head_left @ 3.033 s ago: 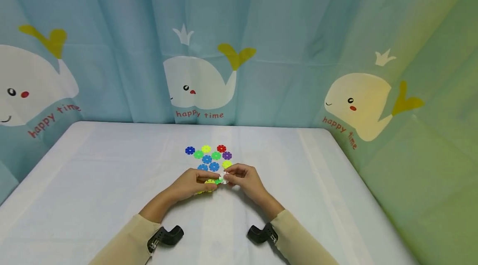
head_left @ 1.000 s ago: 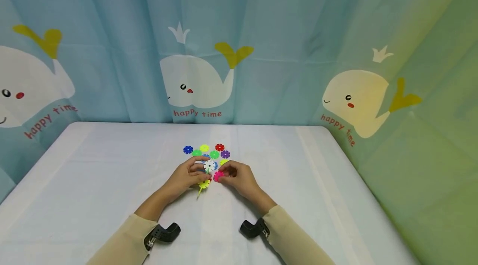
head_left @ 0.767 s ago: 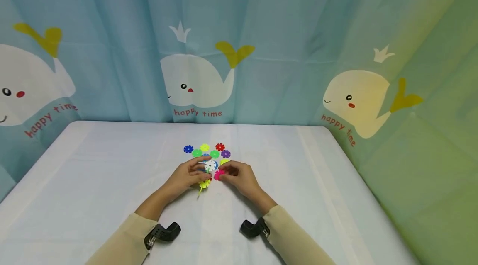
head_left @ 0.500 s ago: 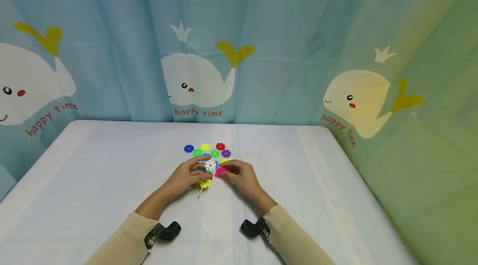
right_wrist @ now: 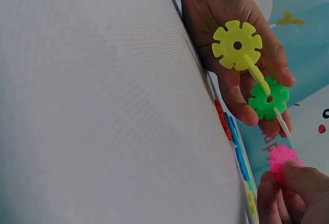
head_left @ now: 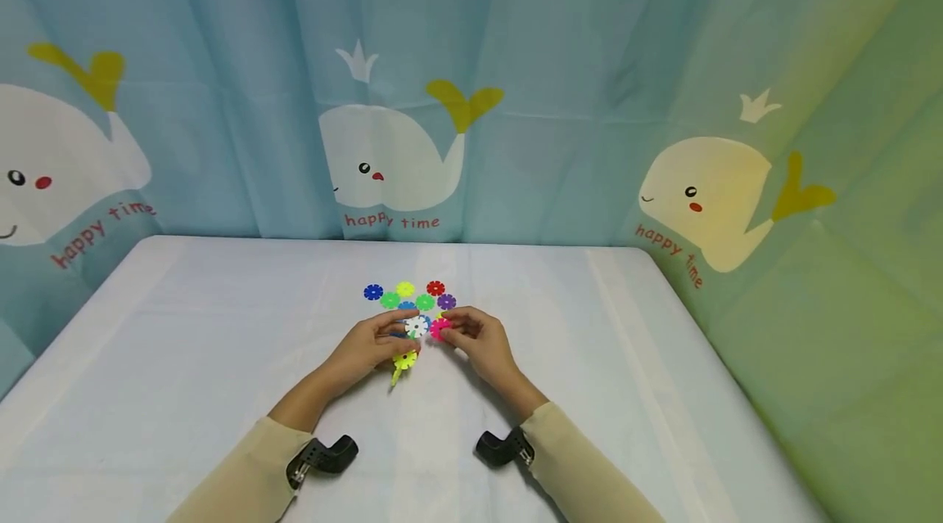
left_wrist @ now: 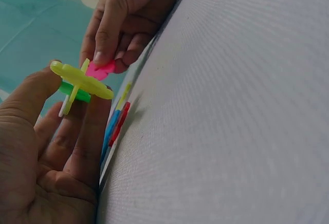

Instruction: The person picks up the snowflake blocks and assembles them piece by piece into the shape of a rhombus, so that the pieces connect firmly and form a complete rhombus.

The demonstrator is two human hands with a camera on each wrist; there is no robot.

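My left hand [head_left: 368,349] holds a short chain of interlocking snowflake discs between thumb and fingers. In the right wrist view the chain runs from a yellow disc [right_wrist: 226,44], through a second yellow one set crosswise, to a green disc [right_wrist: 262,108]. A white disc [head_left: 416,326] sits crosswise at the chain's far end. My right hand [head_left: 486,347] pinches a pink disc [head_left: 439,330] by its edge, thumb against fingers. The pink disc is close beside the white one on its right.
Several loose discs lie flat just beyond my hands, among them a dark blue disc [head_left: 373,292], a red disc [head_left: 435,288] and a purple disc [head_left: 446,302]. They rest on a white-covered table [head_left: 589,359]. A whale-print curtain [head_left: 560,97] hangs behind the table.
Three seconds ago my right hand held the white disc at the green one. The white disc now stays on the chain, and my right hand has brought a pink disc up beside it.
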